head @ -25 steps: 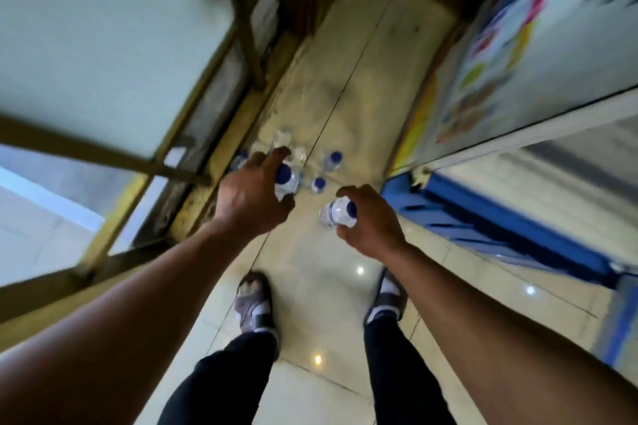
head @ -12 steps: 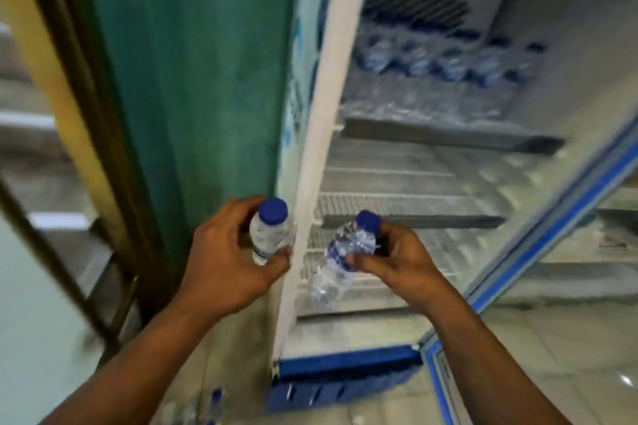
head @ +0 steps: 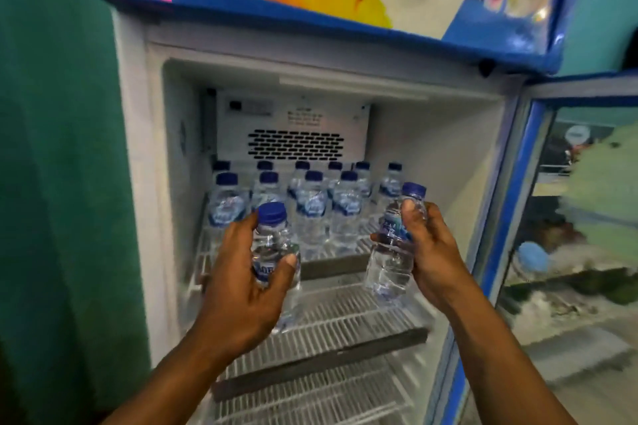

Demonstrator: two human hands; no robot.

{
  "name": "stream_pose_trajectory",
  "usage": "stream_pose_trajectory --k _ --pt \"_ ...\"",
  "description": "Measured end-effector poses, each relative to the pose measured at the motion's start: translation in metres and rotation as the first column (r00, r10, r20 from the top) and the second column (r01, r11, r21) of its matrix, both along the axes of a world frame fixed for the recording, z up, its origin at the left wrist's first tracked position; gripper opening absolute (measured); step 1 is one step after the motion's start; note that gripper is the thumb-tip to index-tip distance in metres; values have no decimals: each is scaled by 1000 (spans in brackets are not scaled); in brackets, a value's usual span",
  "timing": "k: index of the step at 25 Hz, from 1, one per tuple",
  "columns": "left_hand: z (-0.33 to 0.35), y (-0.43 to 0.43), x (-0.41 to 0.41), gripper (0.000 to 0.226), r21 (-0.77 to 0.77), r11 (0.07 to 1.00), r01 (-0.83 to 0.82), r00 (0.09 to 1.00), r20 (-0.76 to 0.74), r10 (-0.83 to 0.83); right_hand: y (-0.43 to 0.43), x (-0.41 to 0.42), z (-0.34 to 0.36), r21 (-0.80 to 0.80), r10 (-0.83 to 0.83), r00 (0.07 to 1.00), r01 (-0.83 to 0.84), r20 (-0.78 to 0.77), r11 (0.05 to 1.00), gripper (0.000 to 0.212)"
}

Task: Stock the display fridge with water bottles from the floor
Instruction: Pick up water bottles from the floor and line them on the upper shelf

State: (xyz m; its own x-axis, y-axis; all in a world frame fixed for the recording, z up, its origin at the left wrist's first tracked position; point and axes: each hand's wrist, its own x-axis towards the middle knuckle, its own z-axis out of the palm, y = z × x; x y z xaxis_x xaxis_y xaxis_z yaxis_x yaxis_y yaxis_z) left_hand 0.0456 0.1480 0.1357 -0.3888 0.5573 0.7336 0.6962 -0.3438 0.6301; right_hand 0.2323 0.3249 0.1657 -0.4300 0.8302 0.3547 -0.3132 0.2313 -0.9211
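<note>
The display fridge (head: 136,183) is seen with its glass door (head: 587,217) swung wide to the right, while a green wall (head: 51,183) is set close against its left side. On the top wire shelf (head: 366,245), two rows of stocked bottles (head: 312,207) are stood upright beneath the vented panel (head: 295,145). They fill the back and left, and so the path straight behind the left bottle (head: 272,245) is blocked.

That bottle is wrapped by the curled fingers and thumb of the left hand (head: 248,283), cap up, with its long axis nearly vertical. The right bottle (head: 392,259) is gripped round its upper body by the right hand (head: 433,252), cap up and tipped slightly rightward, base down-left. Both are held just in front of the opening, at about the height of the top shelf's front edge.

Bare grille is shown along that shelf's front right, and across the lower shelf (head: 345,317). The opening is bounded by white side walls and the blue door frame (head: 511,217).
</note>
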Motion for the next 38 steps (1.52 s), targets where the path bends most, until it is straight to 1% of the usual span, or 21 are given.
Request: stream_pose_trajectory --k 1,3,5,7,9,11,13,15,16,18,20,24,26,29,30,33,36,38 --pt "3 10 2 57 -2 1000 -17 1000 -4 17 16 0 4 16 -25 999 24 29 1000 43" --pt "11 36 13 49 -7 1000 -12 1000 10 12 53 4 13 88 -84 993 77 79 993 42" --pt "17 58 25 42 -32 999 14 1000 15 -14 85 4 17 169 -120 983 97 138 981 58" --pt "20 77 30 44 -52 999 9 1000 -7 -10 110 -1 18 242 -153 967 101 205 965 68" --pt "17 92 30 46 -71 997 -13 1000 -16 12 129 -13 11 280 -165 952 90 259 956 70" --pt "14 103 31 54 -102 994 -38 999 -23 36 143 -27 0 300 -164 945 75 282 951 70" --pt "13 111 33 56 -119 992 -48 998 -39 44 150 -37 -10 287 -132 952 49 278 957 70" --pt "12 117 34 51 -120 992 -38 998 -46 33 151 -41 -16 260 -93 961 23 259 965 68" --pt "11 120 33 52 -127 991 -35 999 -39 30 152 -41 -17 257 -95 960 25 265 966 66" --pt "7 124 31 64 -154 986 -57 998 -13 56 155 -40 -18 288 -113 946 22 304 957 67" --pt "3 126 32 65 -165 983 -74 997 -3 74 160 -38 -21 301 -93 940 -11 328 954 71" --pt "-6 127 31 69 -206 974 -95 995 -3 97 166 -32 -30 301 -101 902 -34 420 953 65" --pt "-7 127 30 65 -200 976 -89 996 6 92 170 -31 -35 323 -111 894 -39 435 945 71" --pt "-5 128 36 58 -169 983 -78 997 8 80 173 -31 -38 282 -49 891 -90 451 955 82" --pt "-4 128 38 57 -160 984 -74 997 5 75 173 -32 -41 300 -57 885 -96 462 949 81" --pt "-2 130 43 56 -148 987 -60 998 -8 59 173 -33 -44 458 -226 829 -41 511 888 73" --pt "-1 133 42 61 -149 987 -60 998 -14 59 173 -35 -45 474 -258 824 -14 504 880 69" --pt "-1 135 42 59 -138 989 -59 998 -17 57 174 -36 -45 493 -285 821 5 495 870 67"
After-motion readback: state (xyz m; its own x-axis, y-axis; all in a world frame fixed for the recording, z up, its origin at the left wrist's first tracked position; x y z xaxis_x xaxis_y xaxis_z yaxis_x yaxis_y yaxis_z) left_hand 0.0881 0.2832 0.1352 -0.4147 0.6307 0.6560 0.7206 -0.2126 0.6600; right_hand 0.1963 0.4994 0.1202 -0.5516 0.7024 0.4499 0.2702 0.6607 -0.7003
